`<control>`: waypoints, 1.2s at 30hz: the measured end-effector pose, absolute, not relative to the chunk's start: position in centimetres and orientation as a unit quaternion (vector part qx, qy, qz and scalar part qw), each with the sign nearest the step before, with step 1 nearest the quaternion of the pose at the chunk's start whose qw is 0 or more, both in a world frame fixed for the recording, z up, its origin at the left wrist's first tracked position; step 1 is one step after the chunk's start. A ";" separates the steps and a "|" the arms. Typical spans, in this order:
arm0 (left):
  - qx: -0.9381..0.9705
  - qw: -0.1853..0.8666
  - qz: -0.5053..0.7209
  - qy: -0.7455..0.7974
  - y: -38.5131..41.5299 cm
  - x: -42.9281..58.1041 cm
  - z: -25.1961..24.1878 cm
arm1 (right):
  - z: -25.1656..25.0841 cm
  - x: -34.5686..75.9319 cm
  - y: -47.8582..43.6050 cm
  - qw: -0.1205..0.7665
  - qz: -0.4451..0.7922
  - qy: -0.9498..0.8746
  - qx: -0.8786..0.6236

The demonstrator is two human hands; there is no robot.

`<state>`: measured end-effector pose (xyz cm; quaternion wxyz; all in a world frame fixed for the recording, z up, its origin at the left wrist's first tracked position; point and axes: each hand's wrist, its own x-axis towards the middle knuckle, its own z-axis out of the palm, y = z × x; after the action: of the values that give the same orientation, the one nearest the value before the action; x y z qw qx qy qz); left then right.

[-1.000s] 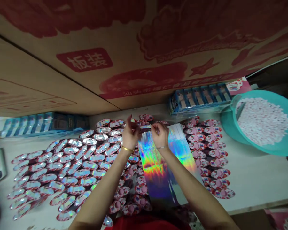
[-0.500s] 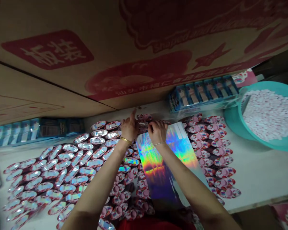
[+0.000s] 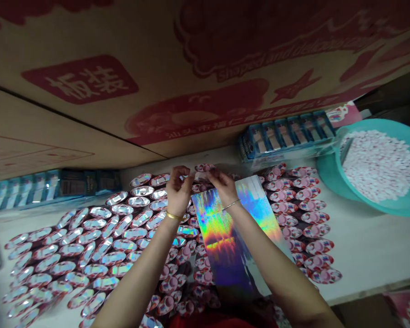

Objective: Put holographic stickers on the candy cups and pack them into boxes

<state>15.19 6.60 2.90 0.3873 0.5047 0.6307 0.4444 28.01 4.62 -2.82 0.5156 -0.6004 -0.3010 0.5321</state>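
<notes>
My left hand (image 3: 179,187), with a gold bracelet, is raised at the far side of the table, its fingers curled. Whatever it may hold is too small to make out. Across from it, my right hand (image 3: 224,183) has its fingers drawn together at the right end of a small oval pack (image 3: 201,176). The left thumb comes close to that pack's left end. Under my right wrist and forearm lies a shiny rainbow foil sheet (image 3: 221,237). Left of it are many oval packs with silvery tops (image 3: 114,257); to its right, similar packs with pink round parts (image 3: 316,217) stand in rows.
Large printed cartons (image 3: 198,109) wall off the back. A turquoise basin (image 3: 331,177) of small white-and-pink pieces (image 3: 382,166) sits at the right. Wrapped blue boxes (image 3: 288,136) stand at the back right, and more blue boxes (image 3: 51,187) at the left.
My left hand has drawn back slightly to the left, its pointing finger now curled in. The right hand has turned, its fingertips shifting towards the oval pack; the sheet stays in place.
</notes>
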 end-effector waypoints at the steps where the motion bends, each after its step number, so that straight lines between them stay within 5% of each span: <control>1: 0.478 0.413 0.446 0.634 6.7 15.4 2.6 | -3.0 28.0 4.7 0.514 0.546 -0.292 -0.593; 5: 0.464 0.386 0.457 0.653 7.6 15.8 0.1 | -3.1 29.1 5.5 0.482 0.468 -0.352 -0.652; 11: 0.567 0.232 0.354 0.707 9.1 16.5 -2.1 | -2.7 30.5 7.2 0.280 0.241 -0.558 -0.743; 16: 0.598 0.165 0.245 0.745 9.1 17.2 -3.0 | -3.4 30.3 7.3 0.186 0.192 -0.616 -0.741; 25: 0.608 0.111 0.214 0.756 9.6 17.5 -2.3 | -3.9 31.2 7.4 0.226 0.237 -0.633 -0.701; 31: 0.798 0.190 0.123 0.559 5.0 20.3 -1.1 | -2.4 35.8 2.8 0.289 0.238 -0.674 -0.637; 36: 0.798 0.165 0.091 0.573 2.4 22.0 -1.5 | -2.0 40.1 0.3 0.226 0.173 -0.713 -0.640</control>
<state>22.02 2.36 -1.46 0.1652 0.7979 0.5725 0.0908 40.08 0.31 -2.00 0.2256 -0.6404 -0.7134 0.1733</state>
